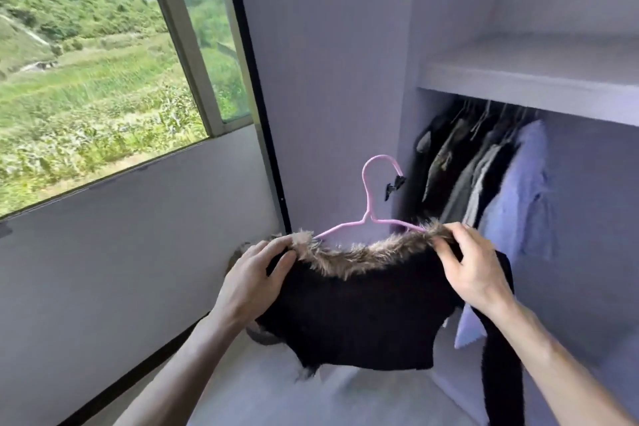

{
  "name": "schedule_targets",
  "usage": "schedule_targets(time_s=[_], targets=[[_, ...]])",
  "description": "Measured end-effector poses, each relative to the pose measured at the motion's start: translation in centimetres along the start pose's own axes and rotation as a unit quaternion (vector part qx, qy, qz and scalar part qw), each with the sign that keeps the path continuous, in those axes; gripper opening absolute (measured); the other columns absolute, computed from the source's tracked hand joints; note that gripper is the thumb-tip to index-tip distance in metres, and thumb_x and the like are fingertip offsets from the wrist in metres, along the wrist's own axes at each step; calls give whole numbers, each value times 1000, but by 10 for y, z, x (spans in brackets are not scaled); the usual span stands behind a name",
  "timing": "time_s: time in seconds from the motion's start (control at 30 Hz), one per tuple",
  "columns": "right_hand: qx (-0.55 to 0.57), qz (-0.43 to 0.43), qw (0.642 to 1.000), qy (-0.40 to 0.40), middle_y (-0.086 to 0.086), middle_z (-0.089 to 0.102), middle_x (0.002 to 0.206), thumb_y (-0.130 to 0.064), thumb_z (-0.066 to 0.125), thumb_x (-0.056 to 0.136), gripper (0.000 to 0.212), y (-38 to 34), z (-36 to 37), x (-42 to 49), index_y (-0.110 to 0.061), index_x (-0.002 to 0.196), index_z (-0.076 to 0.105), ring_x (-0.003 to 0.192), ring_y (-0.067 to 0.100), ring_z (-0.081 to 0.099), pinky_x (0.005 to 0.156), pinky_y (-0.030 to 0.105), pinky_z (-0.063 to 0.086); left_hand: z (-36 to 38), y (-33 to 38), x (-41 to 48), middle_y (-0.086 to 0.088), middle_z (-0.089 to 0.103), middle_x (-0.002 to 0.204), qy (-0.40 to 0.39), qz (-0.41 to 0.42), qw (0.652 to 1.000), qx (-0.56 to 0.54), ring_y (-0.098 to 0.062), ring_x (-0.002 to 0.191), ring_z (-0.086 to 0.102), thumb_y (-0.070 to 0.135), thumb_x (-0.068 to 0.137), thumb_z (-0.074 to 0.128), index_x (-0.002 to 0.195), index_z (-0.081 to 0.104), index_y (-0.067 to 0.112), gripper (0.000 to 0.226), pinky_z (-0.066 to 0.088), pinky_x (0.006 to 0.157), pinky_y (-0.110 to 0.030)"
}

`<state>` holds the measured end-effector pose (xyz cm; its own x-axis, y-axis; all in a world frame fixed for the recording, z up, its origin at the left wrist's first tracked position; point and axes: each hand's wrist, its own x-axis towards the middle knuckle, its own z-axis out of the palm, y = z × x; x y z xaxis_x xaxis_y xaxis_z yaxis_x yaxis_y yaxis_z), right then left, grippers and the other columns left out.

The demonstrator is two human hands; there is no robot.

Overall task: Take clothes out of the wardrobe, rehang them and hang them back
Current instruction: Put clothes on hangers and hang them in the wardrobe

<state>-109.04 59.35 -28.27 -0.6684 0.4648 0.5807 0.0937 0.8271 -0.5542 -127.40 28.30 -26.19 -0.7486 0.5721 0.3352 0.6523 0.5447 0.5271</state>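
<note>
Hands [249,282] [473,273] on crosswise top [363,315], hook [380,169] up

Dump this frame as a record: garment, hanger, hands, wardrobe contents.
garment: black top with fur collar, held up in front of the wardrobe
hanger: pink hanger, arms inside the collar, hook free, not on a rail
hands: left hand grips the top's left shoulder; right hand pinches the collar at the right shoulder
wardrobe: hanging clothes under a white shelf; light blue shirt rightmost
background: window at left
</note>
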Motion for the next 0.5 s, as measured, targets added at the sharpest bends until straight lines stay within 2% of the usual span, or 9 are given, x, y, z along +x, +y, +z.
schedule_targets(time_s=[0.1, 0.17, 0.23, 0.3, 0.37, 0.4, 0.47, 0.5], targets=[[-33, 56, 998, 13, -1, 66, 90, -13, 64, 95, 8, 14, -18, 3, -9, 102, 66, 88, 27, 63, 80, 50, 50, 12, 14, 26, 35, 62, 108, -29, 30, 998, -40, 10, 107, 56, 52, 95, 54, 119, 55, 52, 24, 43, 95, -18], [-55, 82, 995, 22, 1, 66, 91, -13, 62, 96, 9, 23, -30, -1, -8, 103, 66, 89, 29, 63, 81, 48, 50, 16, 26, 37, 44, 58, 104, -58, 62, 995, -53, 21, 105, 52, 55, 93, 54, 122, 51, 58, 30, 40, 94, -10], [-90, 97, 991, 20, 0, 64, 93, -13, 60, 98, 9, 34, -42, -7, -9, 103, 65, 91, 30, 62, 81, 46, 49, 19, 40, 45, 48, 56, 102, -98, 100, 988, -68, 24, 106, 51, 59, 91, 51, 129, 47, 62, 38, 37, 90, -3], [-116, 122, 986, 10, -3, 60, 95, -14, 58, 99, 8, 47, -54, -14, -12, 105, 62, 94, 29, 60, 82, 43, 46, 25, 54, 52, 44, 61, 102, -144, 120, 978, -93, 15, 99, 58, 58, 90, 52, 128, 48, 66, 39, 40, 85, -5], [-130, 145, 981, -11, -9, 52, 88, -16, 56, 100, 6, 60, -66, -20, -21, 103, 56, 91, 29, 58, 78, 39, 41, 35, 67, 61, 29, 66, 100, -180, 120, 967, -132, 1, 77, 58, 50, 92, 59, 121, 53, 67, 34, 47, 79, -14], [-139, 158, 977, -19, -10, 48, 85, -18, 55, 100, 6, 67, -72, -23, -23, 102, 53, 89, 29, 57, 76, 38, 40, 42, 76, 65, 21, 68, 98, -196, 119, 962, -149, -5, 71, 55, 45, 93, 62, 118, 56, 67, 34, 49, 78, -20], [-156, 184, 970, -26, -9, 46, 83, -23, 52, 100, 3, 81, -87, -26, -20, 99, 52, 87, 34, 57, 75, 42, 43, 54, 95, 72, 14, 70, 99, -232, 115, 948, -187, -12, 82, 61, 38, 96, 62, 117, 61, 63, 32, 52, 87, -26], [-162, 199, 966, -30, -7, 47, 84, -27, 50, 100, 9, 89, -94, -26, -18, 99, 53, 88, 35, 58, 75, 43, 44, 61, 105, 76, 16, 71, 100, -251, 112, 938, -211, -9, 90, 64, 35, 97, 61, 118, 63, 59, 32, 50, 93, -26]])
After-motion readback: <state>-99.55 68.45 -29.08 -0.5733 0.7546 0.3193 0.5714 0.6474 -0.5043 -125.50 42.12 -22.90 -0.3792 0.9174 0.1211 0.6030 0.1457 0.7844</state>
